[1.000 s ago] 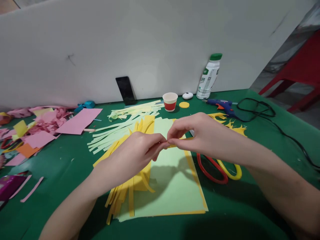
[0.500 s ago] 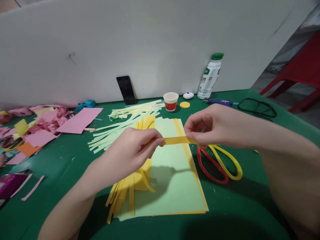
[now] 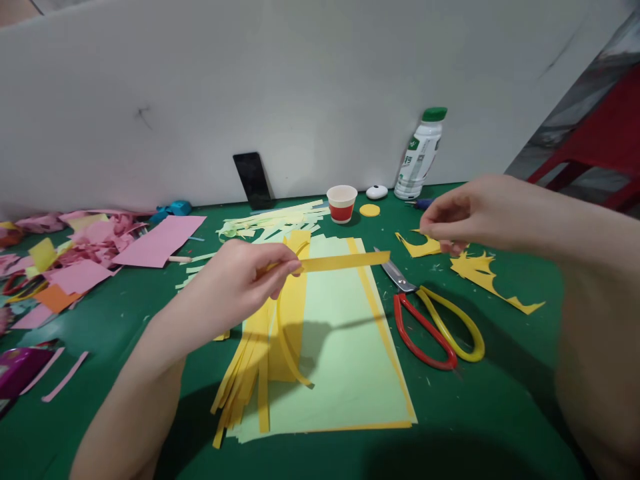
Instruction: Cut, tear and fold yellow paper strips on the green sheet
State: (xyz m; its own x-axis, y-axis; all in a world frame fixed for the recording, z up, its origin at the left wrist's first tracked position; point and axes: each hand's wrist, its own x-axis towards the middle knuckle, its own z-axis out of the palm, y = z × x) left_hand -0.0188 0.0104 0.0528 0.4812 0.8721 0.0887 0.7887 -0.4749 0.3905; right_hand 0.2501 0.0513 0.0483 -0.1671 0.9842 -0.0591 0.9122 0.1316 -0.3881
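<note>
My left hand (image 3: 255, 270) pinches a yellow paper strip (image 3: 347, 261) between thumb and fingers. The strip stretches rightward, its far end free in the air above the light green sheets (image 3: 350, 353). My right hand (image 3: 465, 213) is off to the right of that end, fingers curled in with the thumb near them and nothing visible in them. Below the left hand, a yellow sheet (image 3: 287, 347) and several loose yellow strips (image 3: 240, 393) lie on the green sheets. Scissors (image 3: 425, 327) with one red and one yellow handle rest beside the sheets, blades slightly apart.
Yellow scraps (image 3: 480, 277) lie under my right hand. Behind stand a paper cup (image 3: 342, 205), a leaning phone (image 3: 253, 180) and a bottle (image 3: 421, 153). Pale green strips (image 3: 270, 220) are at the back; pink paper (image 3: 157, 240) and scraps cover the left.
My right hand has let go of the strip and moved right and up. My left hand has shifted slightly left and up, still with the strip. The scissor blades and yellow scraps now show.
</note>
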